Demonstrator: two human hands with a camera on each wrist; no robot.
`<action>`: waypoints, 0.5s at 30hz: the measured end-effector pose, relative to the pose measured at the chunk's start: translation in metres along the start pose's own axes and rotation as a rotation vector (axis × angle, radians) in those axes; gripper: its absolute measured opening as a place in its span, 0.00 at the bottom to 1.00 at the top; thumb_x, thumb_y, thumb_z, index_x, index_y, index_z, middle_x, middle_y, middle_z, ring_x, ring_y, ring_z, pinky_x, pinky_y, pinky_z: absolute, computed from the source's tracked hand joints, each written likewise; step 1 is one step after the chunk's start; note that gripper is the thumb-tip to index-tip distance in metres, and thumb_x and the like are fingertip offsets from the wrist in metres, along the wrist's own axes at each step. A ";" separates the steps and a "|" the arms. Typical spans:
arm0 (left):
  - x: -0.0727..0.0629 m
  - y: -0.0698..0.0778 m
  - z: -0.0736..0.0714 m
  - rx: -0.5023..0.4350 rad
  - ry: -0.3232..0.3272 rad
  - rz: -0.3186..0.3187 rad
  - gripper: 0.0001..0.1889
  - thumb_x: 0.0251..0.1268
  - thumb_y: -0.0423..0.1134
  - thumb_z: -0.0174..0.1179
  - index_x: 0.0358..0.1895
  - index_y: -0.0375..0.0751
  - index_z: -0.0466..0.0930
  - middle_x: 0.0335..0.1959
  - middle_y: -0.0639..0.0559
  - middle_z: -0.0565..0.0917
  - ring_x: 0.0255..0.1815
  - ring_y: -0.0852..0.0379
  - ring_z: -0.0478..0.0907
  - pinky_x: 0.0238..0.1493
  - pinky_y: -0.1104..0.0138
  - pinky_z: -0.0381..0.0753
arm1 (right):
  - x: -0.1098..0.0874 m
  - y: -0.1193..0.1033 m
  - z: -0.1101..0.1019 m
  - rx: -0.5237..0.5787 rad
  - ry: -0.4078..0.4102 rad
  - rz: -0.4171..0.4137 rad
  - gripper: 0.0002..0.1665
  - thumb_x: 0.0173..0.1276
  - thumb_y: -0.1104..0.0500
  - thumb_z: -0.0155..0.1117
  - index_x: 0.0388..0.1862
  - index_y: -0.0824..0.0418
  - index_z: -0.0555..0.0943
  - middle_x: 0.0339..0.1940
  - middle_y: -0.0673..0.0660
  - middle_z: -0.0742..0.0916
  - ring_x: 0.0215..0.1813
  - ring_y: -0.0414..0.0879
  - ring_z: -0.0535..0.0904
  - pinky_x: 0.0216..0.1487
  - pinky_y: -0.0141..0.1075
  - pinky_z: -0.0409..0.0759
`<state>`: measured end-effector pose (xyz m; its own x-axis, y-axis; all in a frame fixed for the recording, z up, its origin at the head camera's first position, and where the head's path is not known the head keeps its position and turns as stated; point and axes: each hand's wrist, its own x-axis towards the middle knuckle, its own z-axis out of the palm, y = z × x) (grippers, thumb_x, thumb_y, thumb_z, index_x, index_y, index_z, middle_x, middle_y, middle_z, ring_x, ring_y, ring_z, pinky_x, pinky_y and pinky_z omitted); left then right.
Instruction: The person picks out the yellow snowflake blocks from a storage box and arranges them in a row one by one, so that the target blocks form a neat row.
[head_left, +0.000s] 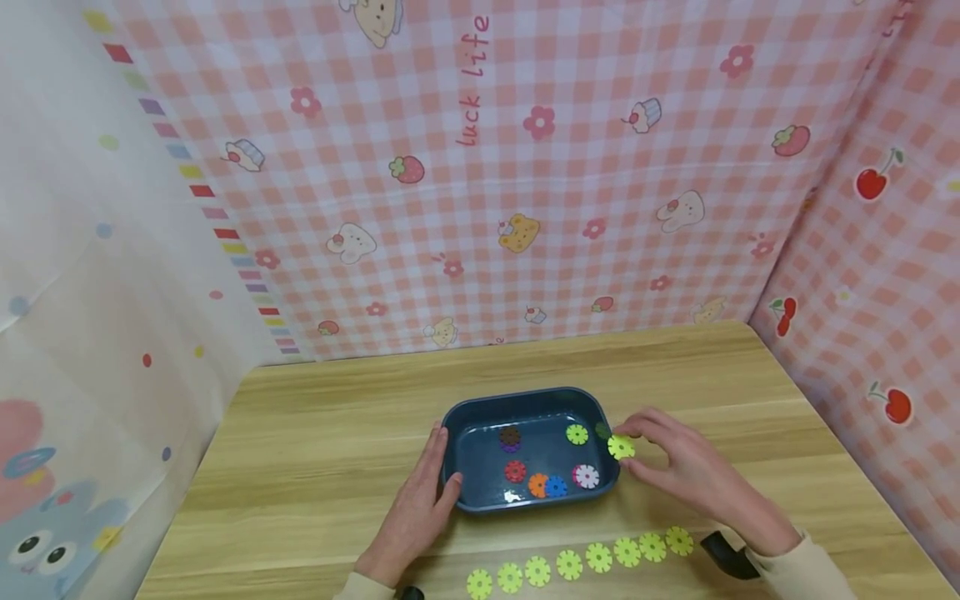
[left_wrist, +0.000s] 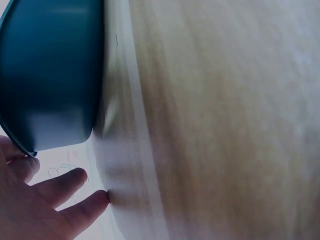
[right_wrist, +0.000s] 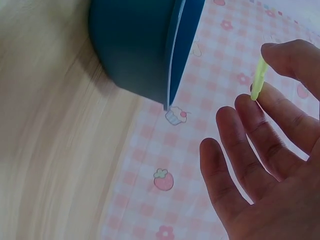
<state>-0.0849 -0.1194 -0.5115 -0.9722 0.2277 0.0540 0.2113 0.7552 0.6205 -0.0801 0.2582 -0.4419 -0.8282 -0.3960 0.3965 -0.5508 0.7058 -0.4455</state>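
A dark blue rectangular tray (head_left: 480,504) stands on the table with several flower-shaped discs in it. My left hand (head_left: 420,500) holds the tray's left side, thumb at the rim and fingers along the outer wall; in the left wrist view two fingers (left_wrist: 82,212) stick out clear of the tray. Just over the tray's right rim, my right hand (head_left: 686,462) pinches a yellow-green snowflake disc (head_left: 621,447) between thumb and fingertips. Seen edge-on in the right wrist view, that disc (right_wrist: 258,79) is thin, and the other fingers are spread. Inside the tray lies another yellow-green disc (head_left: 577,434).
A row of several yellow-green discs (head_left: 569,565) lies in front of the tray. Also in the tray are a red disc (head_left: 515,471), an orange disc (head_left: 537,486), a blue disc (head_left: 556,487) and a white disc (head_left: 587,477). Checked cloth (head_left: 480,208) hangs behind the wooden table (head_left: 315,450).
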 end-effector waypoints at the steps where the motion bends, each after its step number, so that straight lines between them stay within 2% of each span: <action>1: 0.000 0.000 0.000 0.001 -0.001 -0.001 0.37 0.82 0.48 0.51 0.85 0.42 0.48 0.86 0.47 0.47 0.84 0.46 0.51 0.78 0.45 0.60 | -0.002 0.001 -0.001 -0.006 0.005 -0.002 0.19 0.59 0.63 0.80 0.50 0.55 0.87 0.48 0.44 0.85 0.46 0.42 0.83 0.45 0.42 0.87; 15: 0.000 0.001 0.000 0.004 0.002 0.003 0.37 0.82 0.47 0.52 0.85 0.41 0.48 0.86 0.47 0.48 0.84 0.46 0.51 0.78 0.46 0.60 | -0.024 0.006 -0.014 -0.031 0.023 0.050 0.20 0.59 0.60 0.81 0.49 0.48 0.86 0.50 0.43 0.85 0.46 0.41 0.82 0.45 0.41 0.86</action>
<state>-0.0851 -0.1186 -0.5115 -0.9718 0.2286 0.0579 0.2148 0.7569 0.6172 -0.0623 0.2805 -0.4426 -0.8518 -0.3465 0.3928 -0.5050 0.7423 -0.4403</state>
